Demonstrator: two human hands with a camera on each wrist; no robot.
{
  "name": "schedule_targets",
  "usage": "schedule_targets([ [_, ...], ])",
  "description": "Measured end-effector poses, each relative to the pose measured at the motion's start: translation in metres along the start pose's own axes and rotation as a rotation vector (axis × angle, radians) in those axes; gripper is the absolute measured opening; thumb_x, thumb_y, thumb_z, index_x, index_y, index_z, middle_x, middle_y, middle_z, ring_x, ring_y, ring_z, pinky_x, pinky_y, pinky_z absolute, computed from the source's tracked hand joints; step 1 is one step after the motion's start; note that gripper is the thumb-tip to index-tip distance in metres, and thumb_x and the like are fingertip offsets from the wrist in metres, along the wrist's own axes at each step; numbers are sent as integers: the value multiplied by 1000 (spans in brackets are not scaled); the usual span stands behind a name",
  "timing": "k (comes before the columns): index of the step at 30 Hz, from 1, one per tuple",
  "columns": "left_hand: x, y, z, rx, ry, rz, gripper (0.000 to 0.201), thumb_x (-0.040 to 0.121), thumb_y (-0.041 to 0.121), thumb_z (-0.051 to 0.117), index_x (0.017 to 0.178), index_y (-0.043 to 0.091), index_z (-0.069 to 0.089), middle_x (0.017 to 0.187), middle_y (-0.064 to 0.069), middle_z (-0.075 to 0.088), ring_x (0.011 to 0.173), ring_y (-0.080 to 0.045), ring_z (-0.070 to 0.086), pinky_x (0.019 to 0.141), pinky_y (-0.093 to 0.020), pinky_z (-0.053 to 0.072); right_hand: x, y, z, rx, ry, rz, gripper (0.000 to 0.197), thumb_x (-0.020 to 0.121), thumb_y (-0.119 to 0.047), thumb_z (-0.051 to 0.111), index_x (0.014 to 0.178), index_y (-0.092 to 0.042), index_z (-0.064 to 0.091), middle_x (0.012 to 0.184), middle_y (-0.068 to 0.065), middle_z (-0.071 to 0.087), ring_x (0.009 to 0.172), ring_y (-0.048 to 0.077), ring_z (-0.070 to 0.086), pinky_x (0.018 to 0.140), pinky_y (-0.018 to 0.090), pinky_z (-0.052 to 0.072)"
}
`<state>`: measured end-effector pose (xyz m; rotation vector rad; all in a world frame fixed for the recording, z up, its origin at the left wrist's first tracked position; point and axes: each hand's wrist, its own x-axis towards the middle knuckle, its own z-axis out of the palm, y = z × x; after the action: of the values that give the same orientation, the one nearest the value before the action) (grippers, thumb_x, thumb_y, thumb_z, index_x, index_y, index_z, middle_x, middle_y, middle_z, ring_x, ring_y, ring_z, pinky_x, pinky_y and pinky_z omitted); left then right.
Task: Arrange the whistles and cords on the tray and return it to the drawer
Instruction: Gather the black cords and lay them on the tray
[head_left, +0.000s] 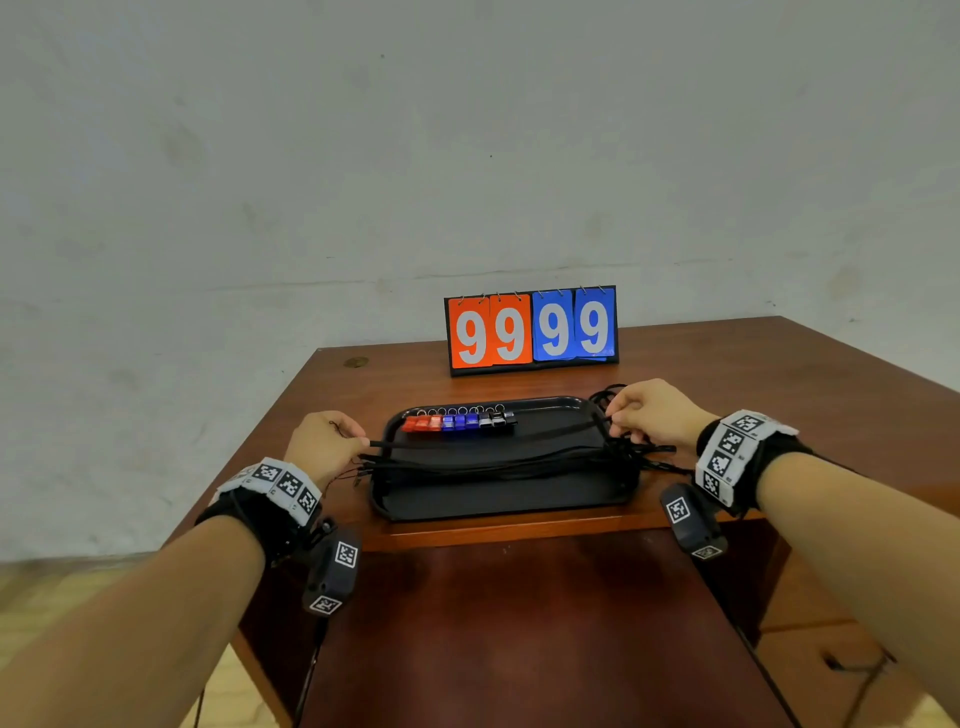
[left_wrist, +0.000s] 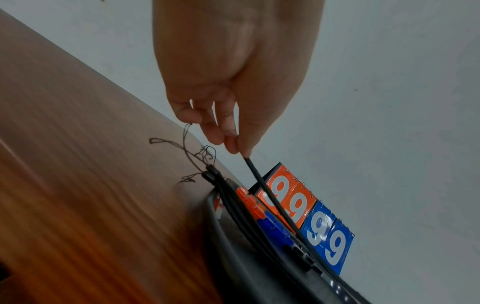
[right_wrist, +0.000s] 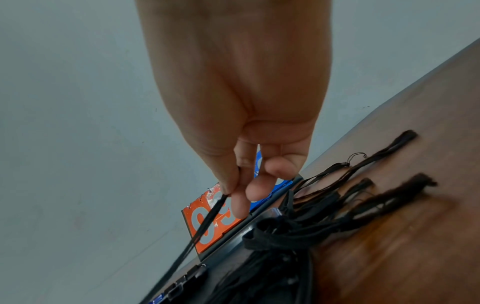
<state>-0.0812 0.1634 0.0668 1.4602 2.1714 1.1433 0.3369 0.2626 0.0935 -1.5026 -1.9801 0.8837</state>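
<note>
A black tray (head_left: 498, 499) lies on the wooden desk. Along its far rim sits a row of whistles (head_left: 457, 421): red, blue, then black ones with metal rings. Several black cords (head_left: 493, 460) lie lengthwise across the tray, their ends spilling over both short sides. My left hand (head_left: 324, 441) pinches one end of a black cord (left_wrist: 259, 179) at the tray's left side. My right hand (head_left: 649, 410) pinches the other end of that cord (right_wrist: 207, 222) at the tray's right side. The cord (head_left: 483, 439) is stretched just above the tray between both hands.
A flip scoreboard (head_left: 532, 330) reading 99 in orange and 99 in blue stands behind the tray by the wall. Cord ends (right_wrist: 384, 191) fan out on the desk (head_left: 779, 389) to the tray's right. Thin loops (left_wrist: 192, 156) lie to its left.
</note>
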Motion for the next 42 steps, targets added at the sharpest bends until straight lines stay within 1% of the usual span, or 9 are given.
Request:
schedule_targets([
  [5,0,2,6,44,-30,20,12,79,11,76,71,18,72,78,1,70,79,-17,64,75,-32,49,0,-5,7,3,-59,-51,10,96,-11,56,97,-11,66,88,7,76,57,14,55,42,15,40],
  [8,-1,2,9,65,-29,12,12,79,12,76,71,18,72,77,0,70,79,-17,64,77,-33,51,0,-7,14,-70,-102,-83,10,97,-15,55,96,-11,64,83,-1,72,48,11,49,43,17,40],
  [13,-4,1,10,82,-22,5,11,80,12,76,72,17,71,76,-2,70,77,-19,65,73,-31,51,3,0,18,-177,-170,-66,10,99,-16,51,98,-13,60,95,4,75,45,12,48,48,23,44],
  [20,-7,2,8,107,-43,2,9,82,14,75,74,17,71,79,0,70,79,-16,64,70,-28,46,2,15,10,-182,-70,-41,12,99,-16,49,94,-17,60,83,5,69,54,13,52,49,21,44],
  [28,-10,1,9,155,-56,-29,8,83,14,73,75,16,72,79,1,69,79,-17,64,66,-27,44,0,18,11,-291,-23,-51,6,92,-15,62,89,-16,67,82,-4,65,61,8,57,53,16,42],
  [31,-12,1,9,161,-60,-33,10,83,12,73,74,17,72,77,0,69,74,-16,63,62,-27,44,-1,19,11,-328,-9,-72,7,89,-18,67,83,-20,68,84,-7,65,70,4,58,58,14,40],
  [34,-13,1,10,184,-66,-29,12,83,13,73,73,19,71,77,2,68,75,-15,62,62,-26,42,-2,21,13,-348,-10,-77,7,86,-22,72,80,-24,68,84,-8,66,78,7,61,62,15,41],
  [38,-14,2,8,209,-68,-61,9,82,21,75,78,24,67,86,4,67,84,-18,64,70,-30,49,-5,20,14,-307,9,-82,9,85,-27,74,89,-20,70,83,-8,65,73,4,59,61,16,41],
  [42,-19,9,5,264,-43,-80,15,77,39,74,83,34,60,99,5,66,105,-25,60,89,-43,54,-8,23,12,-208,31,-55,10,93,-28,64,91,-20,70,82,1,70,57,10,59,53,19,46],
])
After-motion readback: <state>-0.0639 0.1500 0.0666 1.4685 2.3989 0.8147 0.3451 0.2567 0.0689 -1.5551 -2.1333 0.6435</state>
